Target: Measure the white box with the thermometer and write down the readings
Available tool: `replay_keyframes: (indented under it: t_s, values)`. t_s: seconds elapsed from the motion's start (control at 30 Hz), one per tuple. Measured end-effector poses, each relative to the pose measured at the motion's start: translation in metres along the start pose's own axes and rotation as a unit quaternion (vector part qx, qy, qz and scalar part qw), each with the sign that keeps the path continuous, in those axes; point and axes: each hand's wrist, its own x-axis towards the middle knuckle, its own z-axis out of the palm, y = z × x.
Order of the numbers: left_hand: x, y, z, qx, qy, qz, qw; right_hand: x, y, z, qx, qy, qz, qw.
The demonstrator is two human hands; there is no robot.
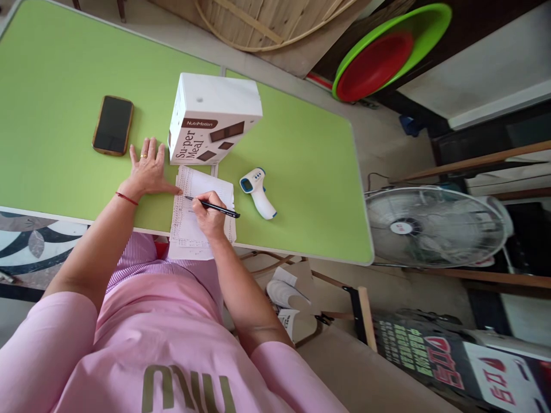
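Looking down: a seated person in a pink shirt writes at a green table.
Floor: pale concrete lies around the table; at 8 o'clock there is a tile part with a black and white pattern.
Table (pixel 301 172): light green top with a pale edge; a seam runs through it near the box.
Wooden tray (pixel 267 23): round, of bamboo strips, leaning at 12 o'clock beyond the table.
Fan (pixel 434 226): white, with a wire guard, on the floor at 3 o'clock, near the table corner.
Basins (pixel 387 51): a red one inside a green one, leaning at 1 o'clock.
Box (pixel 213 117): white carton with brown print "Su-per Meal", standing at the far end of the paper sheet.
Paper sheet (pixel 189 221): printed form, hanging a little over the near table edge at 6 o'clock.
Phone (pixel 113 125): dark screen up, at 10 o'clock, apart from the left hand.
Thermometer (pixel 258 192): white and blue, lying just right of the sheet.
Left hand (pixel 148 169): flat on the table, fingers spread, thumb touching the sheet edge.
Right hand (pixel 209 212): fingers pinching the pen, resting on the sheet.
Pen (pixel 213 206): black, tip on the paper, pointing to 9 o'clock.
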Motion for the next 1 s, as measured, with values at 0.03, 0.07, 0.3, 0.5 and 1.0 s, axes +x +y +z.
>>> replay_keyframes:
  t_s: [0.03,0.07,0.3,0.5,1.0]
  values:
    - [-0.0003,0.0002,-0.0002,-0.001,0.001,0.000,1.000,0.0001,-0.0002,0.0000,0.001,-0.002,0.002,1.000]
    - [-0.0006,0.0004,-0.0003,-0.002,0.001,-0.001,1.000,0.0002,-0.0006,0.0000,0.002,-0.002,0.005,1.000]
    - [-0.0011,-0.0003,-0.0005,-0.010,0.002,0.001,1.000,0.0014,-0.0064,0.0000,0.005,0.001,0.026,1.000]
    - [-0.0012,-0.0003,-0.0016,-0.004,-0.003,-0.001,1.000,0.0016,-0.0078,0.0013,-0.003,0.020,0.024,1.000]
    - [-0.0021,0.0027,-0.0053,0.000,-0.010,-0.009,1.000,0.0022,-0.0077,0.0014,0.008,0.012,0.017,1.000]
